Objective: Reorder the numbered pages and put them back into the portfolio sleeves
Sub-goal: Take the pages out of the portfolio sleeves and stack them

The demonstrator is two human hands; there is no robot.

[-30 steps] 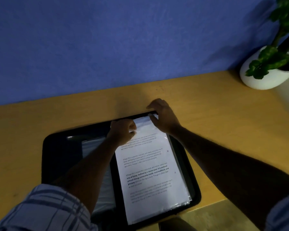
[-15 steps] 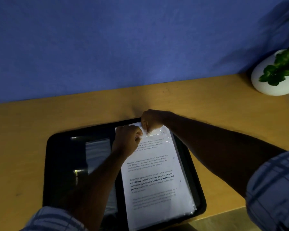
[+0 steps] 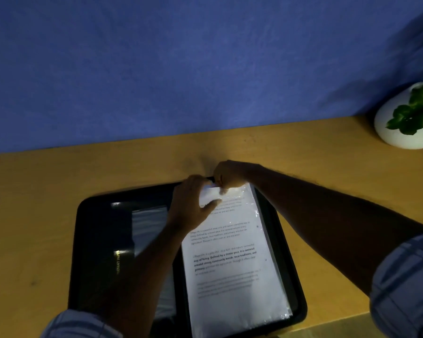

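Desk [image 3: 59, 215]: yellow-brown, set against a blue wall [image 3: 181, 69].

Portfolio [image 3: 95, 240]: black, lying open and flat on the desk at the near edge. The left half was dark, with a pale glossy panel and a line of gold lettering too blurred to read.

Left hand [image 3: 193, 203]: on the upper part of the right half. Its fingers were curled over the top edge of the page and the thumb lay stretched beneath, so the raised paper edge was gripped between them.

Page [image 3: 230, 264]: white, printed with paragraphs, one in bold. It lay on the portfolio's right half inside a clear sleeve [image 3: 255, 212], glossy along the right margin.

Right hand [image 3: 230, 174]: at the top of the sleeve, just beside the left hand. Its fingers were curled together, pinching the sleeve's top edge.

Pot [image 3: 396, 135]: white and round, at the far right of the desk, holding a green plant [image 3: 415, 111], well apart from the portfolio.
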